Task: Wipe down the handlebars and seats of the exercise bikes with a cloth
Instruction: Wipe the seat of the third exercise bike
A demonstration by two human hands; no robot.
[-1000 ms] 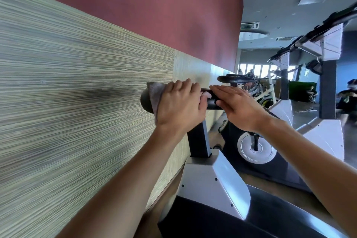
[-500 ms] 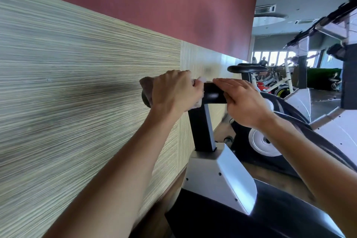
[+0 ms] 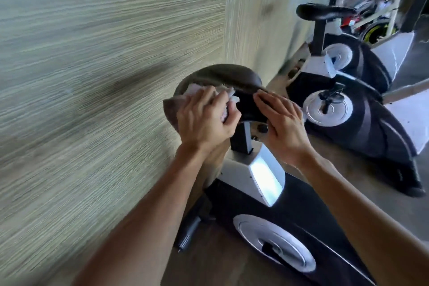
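Wood-look flooring (image 3: 209,262) runs along a wall panelled in pale striped grain (image 3: 92,76), with a dark red band above it. No brand name, label or readable writing shows anywhere; two small red and purple items sit on the ledge at the top of the panelling, too blurred to read.

Nearest the viewer, two bare forearms reach forward over an exercise bike (image 3: 267,193) with a black body, a white housing and a round silver disc at its side. From the housing a black post rises to the bike's dark seat (image 3: 222,76).

On the seat's left rear edge, the left hand (image 3: 204,118) has its fingers curled over a pinkish cloth (image 3: 192,89) and presses it against the seat; part of the cloth hangs below the hand. On the seat's right side, the right hand (image 3: 283,121) lies flat with straight fingers held together, palm down, resting on the seat and holding nothing.

Farther along the wall stands a second bike (image 3: 359,109) of the same kind, its black saddle well apart from the hands. Beyond it, more gym equipment appears, blurred.
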